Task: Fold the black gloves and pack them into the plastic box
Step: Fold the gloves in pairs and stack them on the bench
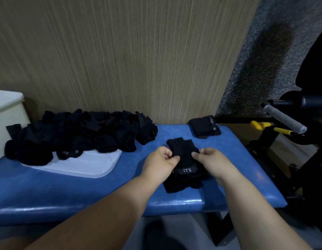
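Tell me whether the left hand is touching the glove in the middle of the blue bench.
Touching. The head view shows the left hand pinching the glove at its left edge between thumb and fingers.

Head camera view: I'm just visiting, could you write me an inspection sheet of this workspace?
Surface: blue padded bench.
Job's things: black glove on the bench, between both hands; pile of black gloves rear left, partly on a white lid; folded bundle rear right; plastic box at far left.
Clutter: nothing seen.
Hands: left hand and right hand each pinch the glove.
Cables: nothing seen.
Surroundings: wood-grain panel behind; black exercise frame, grey handle, yellow-tipped pins at right.
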